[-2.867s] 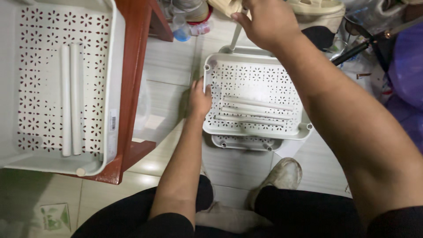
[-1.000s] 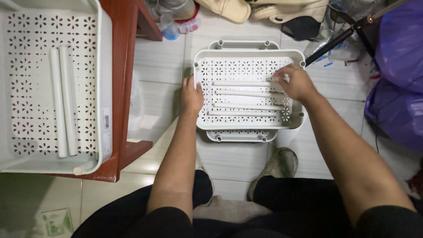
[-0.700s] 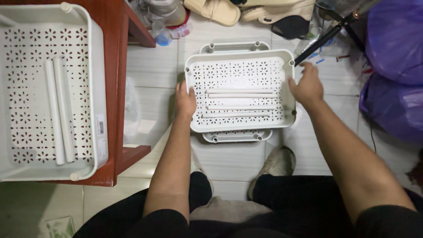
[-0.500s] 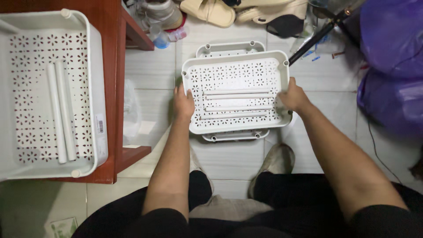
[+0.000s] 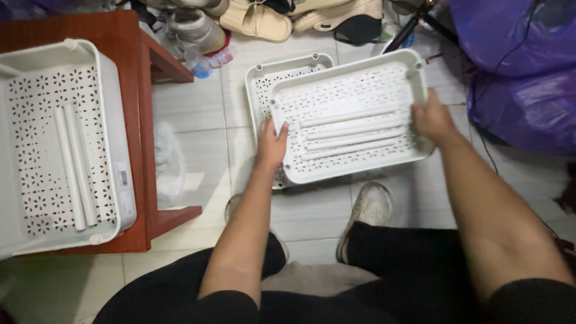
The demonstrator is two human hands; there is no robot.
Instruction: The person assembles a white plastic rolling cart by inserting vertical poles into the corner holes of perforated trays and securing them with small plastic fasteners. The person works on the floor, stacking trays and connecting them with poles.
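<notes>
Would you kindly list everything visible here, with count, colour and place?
upper tray: one, white, perforated, held over the floor
rods: four, white, lying in the upper tray
lower tray: one, white, on the floor under the upper tray
table tray: one, white, on the table, two white tubes inside
table: one, red-brown, left
bags: purple, right
sandals: beige, top
left hand: grips the upper tray's left edge
right hand: grips its right edge
</notes>
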